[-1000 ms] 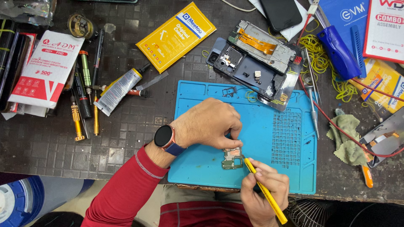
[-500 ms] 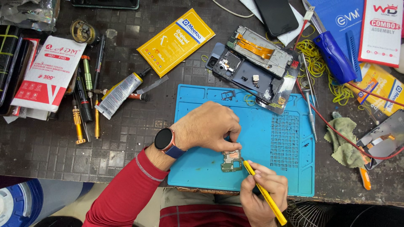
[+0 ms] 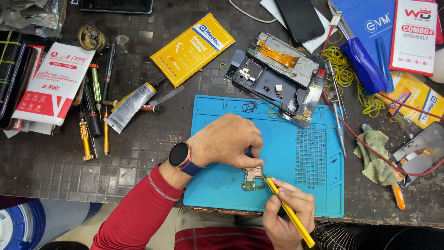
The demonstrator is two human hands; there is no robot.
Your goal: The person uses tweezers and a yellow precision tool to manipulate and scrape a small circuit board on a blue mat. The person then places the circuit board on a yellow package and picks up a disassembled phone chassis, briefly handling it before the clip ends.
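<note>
almost nothing changes over the last second: left hand (image 3: 226, 141) stays pinned on the small green circuit board (image 3: 253, 178), right hand (image 3: 286, 213) stays on the yellow tool (image 3: 289, 212), tip at the board's right edge. the view shifts a little, the hands barely do. looks like steady prying or scraping work on one spot, still going, nothing lifted off yet as far as i can judge.

left hand: fingers curled down, fingertips (image 3: 256, 160) pressing the top edge of the board, holding it flat on the blue mat (image 3: 296, 194). watch on that wrist, red sleeve. right hand: closed around the yellow tool in a pen grip, tool angled up-left toward the board, back end pointing to the lower right.

board lies near the mat's front edge, just under the left fingertips and just left of the right hand, touching both the fingers and the tool tip. opened phone body (image 3: 277, 78) sits well apart at the mat's top edge, glue tube (image 3: 132, 105) and screwdrivers (image 3: 95, 111) off to the left.
</note>
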